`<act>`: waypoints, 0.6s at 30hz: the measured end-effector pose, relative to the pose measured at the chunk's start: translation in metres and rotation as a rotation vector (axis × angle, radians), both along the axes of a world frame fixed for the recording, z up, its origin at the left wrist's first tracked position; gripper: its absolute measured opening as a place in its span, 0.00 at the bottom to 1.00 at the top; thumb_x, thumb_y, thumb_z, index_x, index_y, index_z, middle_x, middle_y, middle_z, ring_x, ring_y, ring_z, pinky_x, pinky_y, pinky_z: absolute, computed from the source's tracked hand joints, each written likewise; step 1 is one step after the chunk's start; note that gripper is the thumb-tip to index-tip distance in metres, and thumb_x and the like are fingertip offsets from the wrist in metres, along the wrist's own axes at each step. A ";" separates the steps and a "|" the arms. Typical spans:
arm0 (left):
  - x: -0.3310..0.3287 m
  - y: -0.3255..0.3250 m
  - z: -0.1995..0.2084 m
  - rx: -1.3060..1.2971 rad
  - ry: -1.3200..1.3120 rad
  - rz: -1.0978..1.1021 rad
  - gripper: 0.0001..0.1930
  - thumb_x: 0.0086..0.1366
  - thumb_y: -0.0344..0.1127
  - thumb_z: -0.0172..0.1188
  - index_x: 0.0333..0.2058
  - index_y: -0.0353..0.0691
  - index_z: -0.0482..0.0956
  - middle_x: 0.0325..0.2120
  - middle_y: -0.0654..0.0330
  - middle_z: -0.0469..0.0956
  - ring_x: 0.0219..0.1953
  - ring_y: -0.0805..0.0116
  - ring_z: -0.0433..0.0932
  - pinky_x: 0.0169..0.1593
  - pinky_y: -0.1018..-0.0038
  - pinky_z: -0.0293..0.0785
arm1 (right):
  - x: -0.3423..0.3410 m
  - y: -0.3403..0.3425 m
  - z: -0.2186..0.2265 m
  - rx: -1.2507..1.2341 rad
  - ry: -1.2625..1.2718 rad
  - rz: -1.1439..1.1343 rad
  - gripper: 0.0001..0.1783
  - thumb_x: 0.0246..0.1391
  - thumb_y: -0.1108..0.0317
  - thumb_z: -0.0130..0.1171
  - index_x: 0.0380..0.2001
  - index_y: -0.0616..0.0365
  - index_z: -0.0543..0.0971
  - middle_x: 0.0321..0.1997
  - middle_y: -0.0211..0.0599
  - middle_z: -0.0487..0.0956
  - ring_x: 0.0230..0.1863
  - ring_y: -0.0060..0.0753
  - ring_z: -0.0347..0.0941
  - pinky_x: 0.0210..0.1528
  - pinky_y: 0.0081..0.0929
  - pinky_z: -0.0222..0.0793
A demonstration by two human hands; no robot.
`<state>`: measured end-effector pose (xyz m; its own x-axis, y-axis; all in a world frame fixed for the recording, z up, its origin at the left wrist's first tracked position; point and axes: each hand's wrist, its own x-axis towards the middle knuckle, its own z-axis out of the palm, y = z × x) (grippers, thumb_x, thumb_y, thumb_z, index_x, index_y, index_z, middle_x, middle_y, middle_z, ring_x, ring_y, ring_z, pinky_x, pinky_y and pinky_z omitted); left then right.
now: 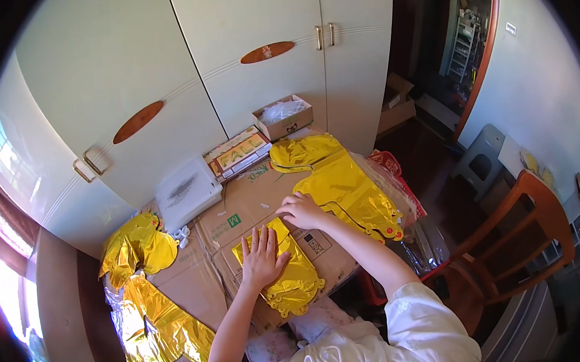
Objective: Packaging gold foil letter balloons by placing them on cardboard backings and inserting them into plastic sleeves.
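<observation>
A folded, flat gold foil balloon (295, 267) lies on the cardboard in front of me, its scalloped end toward my body. My left hand (263, 257) rests on it, palm down with fingers stretched out. Just beyond its far right corner is my right hand (302, 211), fingers bent and drawn together near the foil's edge. Whatever those fingertips may hold is hidden. More flat gold foil balloons (353, 184) are spread to the right, some with red dots at the near end. At the left lie crumpled gold foil balloons (165, 318).
Flattened cardboard (238, 207) covers the table. Along its back stand a white device (188, 192), a printed box (238, 155) and an open box of clear plastic (283, 117). A red basket (396, 174) sits at the right edge, near a wooden chair (516, 247). White cabinets rise behind.
</observation>
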<state>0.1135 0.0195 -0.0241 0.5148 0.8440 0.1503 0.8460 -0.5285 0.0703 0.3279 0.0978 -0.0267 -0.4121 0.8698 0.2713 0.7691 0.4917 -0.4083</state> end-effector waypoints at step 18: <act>0.001 -0.002 0.004 0.001 -0.014 0.010 0.44 0.65 0.65 0.41 0.67 0.34 0.51 0.68 0.45 0.49 0.71 0.43 0.43 0.69 0.45 0.36 | -0.006 0.034 0.006 -0.509 0.448 0.353 0.21 0.46 0.81 0.54 0.47 0.60 0.74 0.37 0.34 0.77 0.40 0.30 0.73 0.48 0.26 0.70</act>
